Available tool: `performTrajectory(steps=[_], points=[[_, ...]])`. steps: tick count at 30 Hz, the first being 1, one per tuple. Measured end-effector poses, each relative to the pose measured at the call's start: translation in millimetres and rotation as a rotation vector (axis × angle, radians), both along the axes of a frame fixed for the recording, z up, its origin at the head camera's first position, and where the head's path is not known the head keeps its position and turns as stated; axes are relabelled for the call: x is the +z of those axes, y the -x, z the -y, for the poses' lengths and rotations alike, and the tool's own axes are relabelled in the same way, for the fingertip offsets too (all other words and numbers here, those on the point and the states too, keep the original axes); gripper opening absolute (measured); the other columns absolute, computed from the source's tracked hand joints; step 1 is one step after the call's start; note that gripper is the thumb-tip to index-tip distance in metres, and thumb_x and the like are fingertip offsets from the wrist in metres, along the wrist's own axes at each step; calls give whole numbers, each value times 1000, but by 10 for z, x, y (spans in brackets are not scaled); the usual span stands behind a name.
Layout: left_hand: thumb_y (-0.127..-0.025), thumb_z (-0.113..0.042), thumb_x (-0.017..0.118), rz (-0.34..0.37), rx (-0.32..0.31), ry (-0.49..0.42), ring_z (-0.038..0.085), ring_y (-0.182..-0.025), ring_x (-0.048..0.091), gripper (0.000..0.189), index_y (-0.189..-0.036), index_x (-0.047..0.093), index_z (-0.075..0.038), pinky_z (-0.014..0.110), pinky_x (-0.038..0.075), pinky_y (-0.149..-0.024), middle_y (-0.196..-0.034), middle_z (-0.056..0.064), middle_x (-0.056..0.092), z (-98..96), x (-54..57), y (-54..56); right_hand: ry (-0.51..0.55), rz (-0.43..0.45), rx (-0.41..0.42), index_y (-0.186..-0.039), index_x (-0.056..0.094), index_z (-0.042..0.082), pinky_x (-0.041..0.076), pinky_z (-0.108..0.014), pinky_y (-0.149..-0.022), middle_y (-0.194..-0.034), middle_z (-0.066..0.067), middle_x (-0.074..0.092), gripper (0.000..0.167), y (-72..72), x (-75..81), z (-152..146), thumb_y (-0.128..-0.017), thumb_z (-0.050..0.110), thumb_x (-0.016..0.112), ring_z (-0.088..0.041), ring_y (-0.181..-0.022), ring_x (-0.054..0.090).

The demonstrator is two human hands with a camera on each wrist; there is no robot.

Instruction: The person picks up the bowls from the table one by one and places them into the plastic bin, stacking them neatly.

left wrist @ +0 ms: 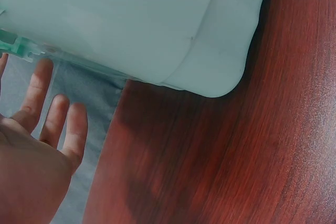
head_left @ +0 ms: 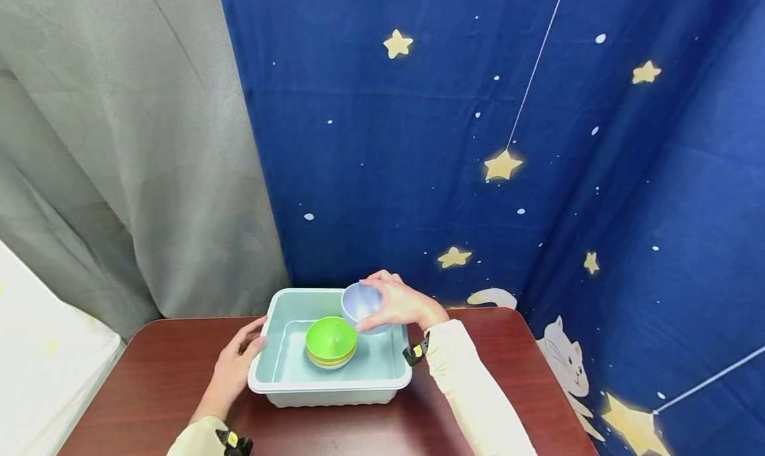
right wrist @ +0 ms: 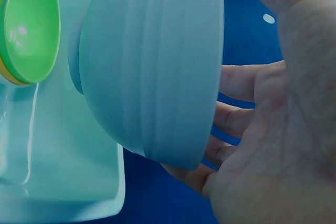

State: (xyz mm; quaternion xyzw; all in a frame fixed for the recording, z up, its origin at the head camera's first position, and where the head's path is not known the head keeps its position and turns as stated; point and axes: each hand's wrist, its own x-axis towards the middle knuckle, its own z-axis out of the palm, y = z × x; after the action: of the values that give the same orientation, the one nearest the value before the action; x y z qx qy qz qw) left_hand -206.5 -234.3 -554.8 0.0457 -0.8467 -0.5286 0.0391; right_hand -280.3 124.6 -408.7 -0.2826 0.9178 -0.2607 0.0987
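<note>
A light blue bowl (head_left: 360, 302) is held by its rim in my right hand (head_left: 397, 303), above the right side of a pale green plastic basin (head_left: 331, 384). The thumb and fingers pinch it; in the right wrist view the bowl (right wrist: 152, 66) is tilted on its side. Below and to its left, a green bowl (head_left: 331, 338) sits nested on a yellow and a white one inside the basin. My left hand (head_left: 239, 360) rests at the basin's left rim. In the left wrist view its fingers (left wrist: 76, 132) are extended beside the outer wall.
The basin stands on a reddish-brown wooden table (head_left: 161, 370). Behind the table hang a grey curtain (head_left: 197, 177) and a blue curtain (head_left: 382, 177) with stars. A white surface (head_left: 48, 363) borders the table on the left.
</note>
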Motion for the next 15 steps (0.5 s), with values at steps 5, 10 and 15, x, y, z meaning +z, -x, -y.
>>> performTrajectory(steps=[5,10,15], points=[[-104,-45,54,-10,5,12,-14,-97,54,52,-153,46,-28,19,51,-82,-136,15,62,6,-16,12,-17,19,10,-152,50,21,48,-36,-99,-146,-1,51,98,18,-48,108,-69,59,87,-21,-130,44],[-104,-47,54,-11,9,8,-13,-97,55,52,-153,47,-30,19,51,-82,-135,14,63,-6,-29,16,-50,28,35,-151,50,20,48,-32,-99,-145,0,53,100,29,-60,194,-69,62,87,-19,-128,46],[-104,-47,54,-4,6,0,-14,-97,55,53,-153,47,-29,19,51,-82,-136,14,62,-4,-30,20,-75,27,44,-150,51,20,49,-30,-98,-144,1,53,100,41,-67,261,-67,63,87,-18,-127,47]])
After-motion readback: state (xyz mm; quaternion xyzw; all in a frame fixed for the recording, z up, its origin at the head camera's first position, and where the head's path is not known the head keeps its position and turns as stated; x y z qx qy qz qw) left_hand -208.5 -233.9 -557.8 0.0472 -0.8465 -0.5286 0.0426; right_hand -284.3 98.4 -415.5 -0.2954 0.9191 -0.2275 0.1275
